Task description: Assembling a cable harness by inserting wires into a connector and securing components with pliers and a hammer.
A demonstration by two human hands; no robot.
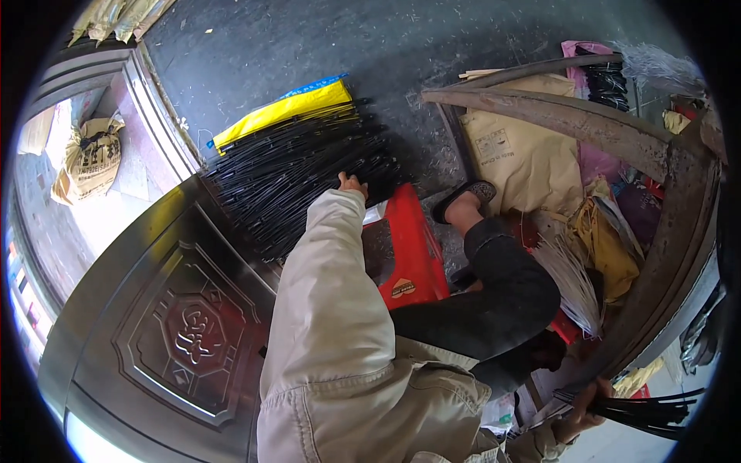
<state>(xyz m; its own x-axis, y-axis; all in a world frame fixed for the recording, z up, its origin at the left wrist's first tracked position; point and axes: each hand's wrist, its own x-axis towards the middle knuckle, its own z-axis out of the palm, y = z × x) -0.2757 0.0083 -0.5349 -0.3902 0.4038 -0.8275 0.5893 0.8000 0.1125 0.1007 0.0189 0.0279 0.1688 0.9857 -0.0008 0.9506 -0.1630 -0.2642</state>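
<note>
A wide pile of long, thin black cable ties [309, 174] lies on the dark floor, partly over a yellow sheet [285, 112] with a blue edge. My left hand [353, 184] reaches down to the near right side of this pile. Its fingers are slightly apart at the ties, their tips partly hidden, and I see nothing lifted in them. At the lower right, my right hand [590, 407] is closed around a bundle of black cable ties [656, 411], whose loose ends fan out to the right.
A red plastic bag [413, 247] lies beside my foot. On the right, a brown wooden frame [556, 112] stands over a kraft paper bag [525, 162], a white strand bundle [571, 282] and a yellow bag [610, 251]. A dark panelled door [177, 324] is at left.
</note>
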